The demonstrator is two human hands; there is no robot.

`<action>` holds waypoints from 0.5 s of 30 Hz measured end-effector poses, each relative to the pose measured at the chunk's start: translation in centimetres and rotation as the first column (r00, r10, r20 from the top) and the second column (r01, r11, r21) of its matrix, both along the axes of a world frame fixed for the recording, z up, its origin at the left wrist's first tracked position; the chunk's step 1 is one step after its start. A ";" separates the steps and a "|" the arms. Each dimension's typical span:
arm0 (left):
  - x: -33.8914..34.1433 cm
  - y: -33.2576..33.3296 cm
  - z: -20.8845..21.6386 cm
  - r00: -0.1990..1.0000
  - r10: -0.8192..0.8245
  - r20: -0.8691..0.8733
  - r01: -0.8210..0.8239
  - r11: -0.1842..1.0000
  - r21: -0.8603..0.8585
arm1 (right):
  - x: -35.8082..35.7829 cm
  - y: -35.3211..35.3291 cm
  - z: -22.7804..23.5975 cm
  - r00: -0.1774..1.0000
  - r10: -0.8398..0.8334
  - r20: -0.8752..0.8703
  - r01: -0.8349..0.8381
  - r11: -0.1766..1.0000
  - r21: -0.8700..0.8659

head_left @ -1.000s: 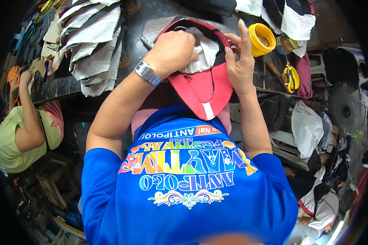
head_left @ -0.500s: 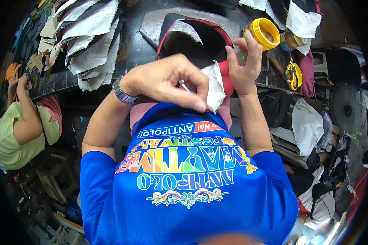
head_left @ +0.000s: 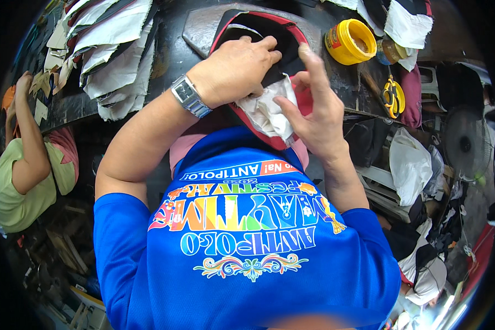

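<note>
Across my lap and the table edge lies a black fabric piece with red edging [head_left: 246,117], shaped like an open shoe upper, with crumpled white lining cloth [head_left: 273,113] in its near part. My left hand [head_left: 231,69], a metal watch on its wrist, rests over the piece's opening, fingers bent and apart, its lower fingers against the white cloth. My right hand [head_left: 316,104] stands at the piece's right edge. Its thumb touches the white cloth and its fingers are spread, the raised ones slightly blurred. What lies under my left palm is hidden.
On the dark table stand a yellow open tub [head_left: 352,43], a glass jar [head_left: 389,53] and yellow-handled scissors [head_left: 392,97]. A grey slab [head_left: 195,32] lies beneath the piece. Stacked white-backed pieces [head_left: 118,60] sit left. Another person [head_left: 25,176] works far left; a fan [head_left: 466,143] stands right.
My left hand has moved up and onto the piece's opening; the small white thing in its fingers no longer shows. My right hand has come down to the white cloth, which is now spread wider.
</note>
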State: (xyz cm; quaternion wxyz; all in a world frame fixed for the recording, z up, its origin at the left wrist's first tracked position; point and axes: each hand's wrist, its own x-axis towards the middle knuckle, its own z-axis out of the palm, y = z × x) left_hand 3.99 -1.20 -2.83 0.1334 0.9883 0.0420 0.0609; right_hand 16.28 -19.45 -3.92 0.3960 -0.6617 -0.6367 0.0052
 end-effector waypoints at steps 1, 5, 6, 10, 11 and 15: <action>-0.1 0.2 0.1 1.000 0.005 0.014 -0.005 1.000 -0.017 | 0.1 -0.1 -0.4 0.999 -0.032 0.005 0.032 0.998 -0.062; -0.2 0.4 0.0 0.982 -0.037 0.188 0.028 0.998 0.050 | 1.2 -0.1 -2.7 0.994 -0.092 -0.057 0.090 0.995 -0.039; 0.0 0.3 -0.2 0.977 -0.074 0.199 0.073 0.997 0.010 | 1.4 0.0 -3.3 0.994 -0.091 -0.053 0.092 0.995 0.028; 0.8 0.4 -0.7 0.976 -0.151 0.160 0.180 0.965 -0.191 | 2.0 0.8 -4.8 0.996 -0.084 0.022 0.077 0.972 0.223; 0.8 0.8 -0.7 0.983 -0.153 0.102 0.173 0.956 -0.236 | 2.1 1.0 -4.8 0.994 -0.093 0.058 0.077 0.967 0.243; 1.0 1.5 -0.5 0.989 -0.142 0.049 0.150 0.932 -0.331 | 2.4 1.0 -4.4 0.999 -0.023 0.044 0.013 0.976 0.219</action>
